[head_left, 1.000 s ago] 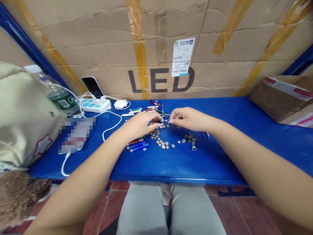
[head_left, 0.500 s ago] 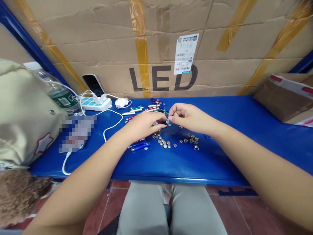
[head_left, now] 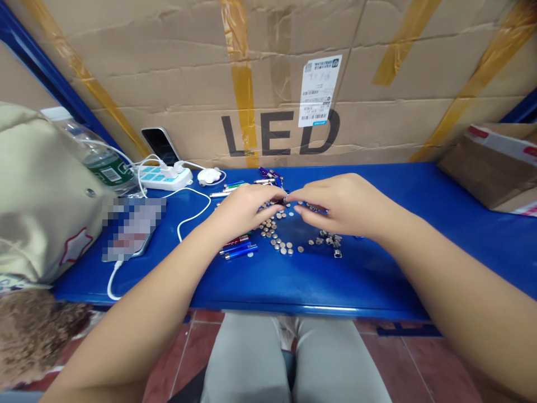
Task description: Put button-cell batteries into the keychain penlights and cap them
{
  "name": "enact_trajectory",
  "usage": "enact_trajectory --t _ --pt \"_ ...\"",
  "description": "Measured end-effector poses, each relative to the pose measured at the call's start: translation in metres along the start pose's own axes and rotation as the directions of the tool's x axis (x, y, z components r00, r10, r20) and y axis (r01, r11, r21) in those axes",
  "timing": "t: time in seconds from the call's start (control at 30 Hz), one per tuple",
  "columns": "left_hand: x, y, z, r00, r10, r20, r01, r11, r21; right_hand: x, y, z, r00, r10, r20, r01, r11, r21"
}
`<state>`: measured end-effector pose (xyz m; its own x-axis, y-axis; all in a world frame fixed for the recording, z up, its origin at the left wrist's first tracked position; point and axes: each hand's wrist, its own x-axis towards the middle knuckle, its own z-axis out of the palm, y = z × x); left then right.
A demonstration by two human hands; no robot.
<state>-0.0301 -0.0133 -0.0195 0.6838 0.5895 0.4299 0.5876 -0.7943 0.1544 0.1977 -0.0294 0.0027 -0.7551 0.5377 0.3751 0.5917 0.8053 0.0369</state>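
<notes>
My left hand [head_left: 247, 210] is over the pile at the middle of the blue table, fingers curled and thumb below. A small dark piece shows at its fingertips, too small to name. My right hand [head_left: 342, 202] comes from the other side, its index finger stretched out to that piece and its thumb held apart. Beneath and in front of the hands lie several silver button cells [head_left: 283, 245]. A heap of small metal parts [head_left: 331, 238] sits below my right hand. Slim blue metal tubes [head_left: 241, 252], like penlights, lie beside my left wrist, with more tubes [head_left: 264, 181] behind.
The blue table [head_left: 319, 285] backs onto a large cardboard box [head_left: 188, 73]. At left are a power strip [head_left: 165, 178], a white cable [head_left: 197, 193], a phone [head_left: 134, 229], a plastic bottle [head_left: 104, 162] and a beige bag [head_left: 42, 190]. A smaller carton [head_left: 482, 168] stands right.
My right hand has opened from a pinch, with the index finger now stretched to the left fingertips. My left hand has shifted only slightly.
</notes>
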Motion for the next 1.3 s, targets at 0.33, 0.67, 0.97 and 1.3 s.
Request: enact_trajectory --t 0.33,0.67,0.97,1.3 --pt "-0.001 -0.001 0.001 1.000 -0.003 0.000 0.003 0.996 0.089 0.002 -0.006 0.002 0.999 -0.007 0.053 0.013 0.995 -0.098" --pt "-0.003 0.001 -0.001 0.995 0.040 -0.089 -0.035 0.998 0.059 -0.003 -0.003 -0.007 0.997 0.076 -0.003 -0.076 0.995 -0.063" --pt "-0.002 0.002 0.000 0.998 0.009 -0.054 0.000 0.986 0.165 0.003 -0.011 -0.001 0.994 0.074 0.075 -0.057 0.976 -0.209" --pt "-0.003 -0.001 -0.001 0.997 -0.005 -0.082 0.014 0.993 0.116 0.005 0.003 0.005 0.952 0.299 -0.061 -0.301 0.953 -0.033"
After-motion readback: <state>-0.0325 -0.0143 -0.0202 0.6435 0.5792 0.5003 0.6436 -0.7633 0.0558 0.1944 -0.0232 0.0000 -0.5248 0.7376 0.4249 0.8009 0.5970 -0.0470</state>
